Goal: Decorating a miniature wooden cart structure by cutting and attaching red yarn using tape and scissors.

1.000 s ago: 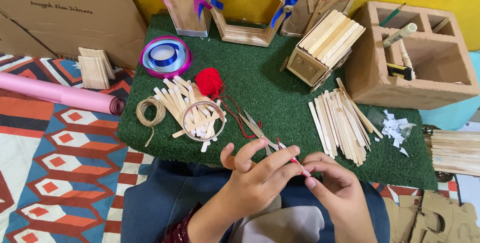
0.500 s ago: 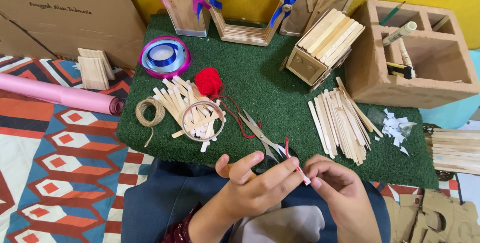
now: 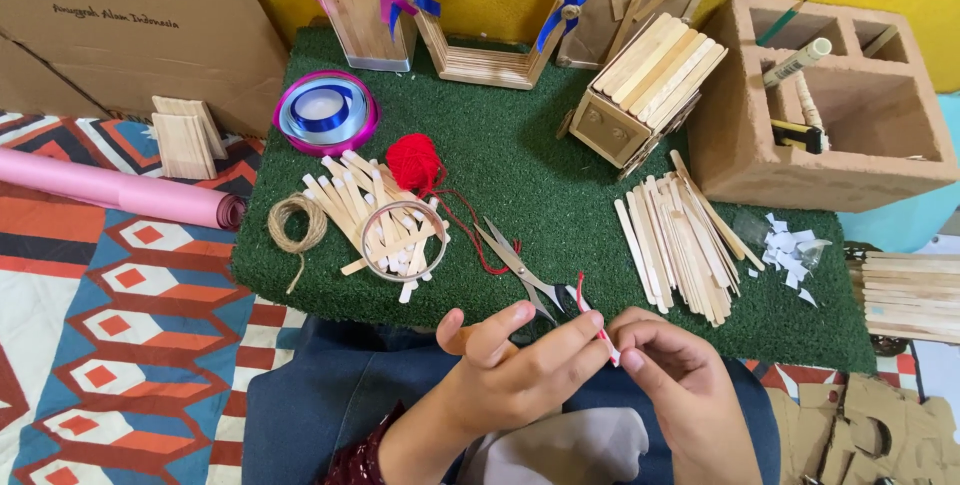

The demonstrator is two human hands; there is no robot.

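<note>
Head view, thin stick (image 3: 598, 327) wound with red yarn

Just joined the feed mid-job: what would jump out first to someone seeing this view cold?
Both hands meet at the bottom centre: the left hand and right hand pinch a thin stick wrapped in red yarn. Just above, on the green mat, lie small scissors and a red yarn ball. A pile of plain wooden sticks sits to the right.

green turf mat (image 3: 540, 180); on it: red yarn ball (image 3: 413, 161) | scissors (image 3: 517, 267) | loose craft sticks (image 3: 678, 240) | twine coil (image 3: 297, 223) | ribbon spool (image 3: 325, 111)
</note>
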